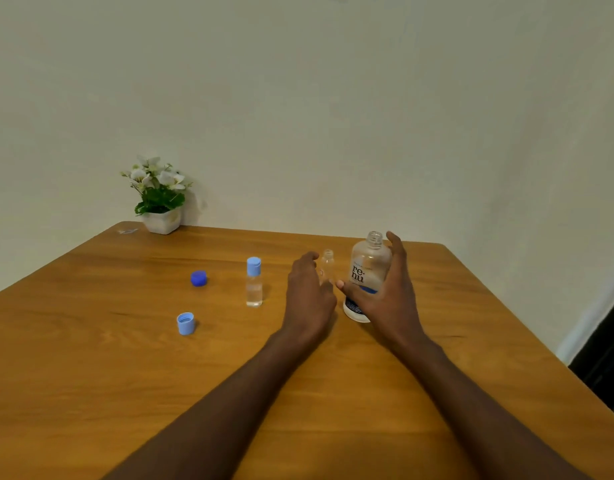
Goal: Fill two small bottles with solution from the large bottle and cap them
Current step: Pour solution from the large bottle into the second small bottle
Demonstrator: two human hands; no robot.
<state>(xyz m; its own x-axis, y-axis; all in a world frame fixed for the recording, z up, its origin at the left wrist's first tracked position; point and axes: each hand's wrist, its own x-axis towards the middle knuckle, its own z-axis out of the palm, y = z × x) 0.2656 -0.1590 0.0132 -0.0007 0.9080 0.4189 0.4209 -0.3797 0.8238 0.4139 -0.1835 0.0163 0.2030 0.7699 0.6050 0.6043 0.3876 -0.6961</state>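
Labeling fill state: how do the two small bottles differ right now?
The left small bottle wears a light blue cap; the right small bottle has an open neck. The left one stands alone, untouched; the right one sits between the left hand and the large bottle, partly hidden. Both are clear and upright on the table.

Just a table and a plant, really

Wooden table (91,358) with a warm orange grain, pushed up against a plain pale wall (333,98). A little potted plant (159,195) sits in the far left corner, white flowers, green leaves, white squarish pot. Something dark (606,358) at the right edge, can't tell what.
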